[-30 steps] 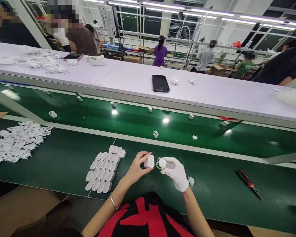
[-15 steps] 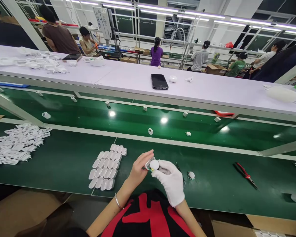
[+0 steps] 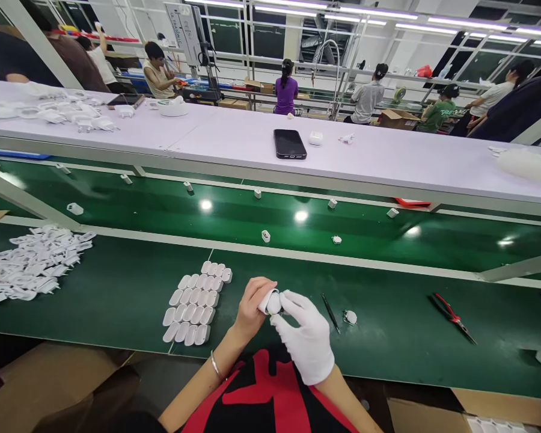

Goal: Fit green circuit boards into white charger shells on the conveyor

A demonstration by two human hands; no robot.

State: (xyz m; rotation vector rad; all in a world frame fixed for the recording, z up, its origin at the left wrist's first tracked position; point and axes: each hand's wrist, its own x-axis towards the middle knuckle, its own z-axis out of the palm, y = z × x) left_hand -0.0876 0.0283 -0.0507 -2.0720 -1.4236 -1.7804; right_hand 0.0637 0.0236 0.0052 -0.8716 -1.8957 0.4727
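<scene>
My bare left hand [image 3: 249, 311], with a silver bangle at the wrist, is closed around a white plastic charger housing [image 3: 264, 300]. Its open end faces right. My right hand [image 3: 307, 340], in a white glove, pinches a small part with a round white disc [image 3: 274, 303] at the mouth of the housing. How deep the part sits inside is hidden by the fingers. Right of the glove lie a black pen-like tool [image 3: 330, 314] and a similar disc part [image 3: 350, 317]. Several white housings [image 3: 193, 297] stand in rows on the green bench to the left.
Red-handled pliers [image 3: 453, 316] lie at the right. A heap of white plastic pieces [image 3: 36, 261] covers the far left. Beyond the bench runs a green belt [image 3: 225, 222] with small parts. Above it, a white shelf [image 3: 234, 135] bears a phone [image 3: 290, 144]. Several people work behind.
The disc part has moved left, closer against the housing, and my right hand has shifted with it. The housing has turned slightly. Small parts on the green belt have drifted left.
</scene>
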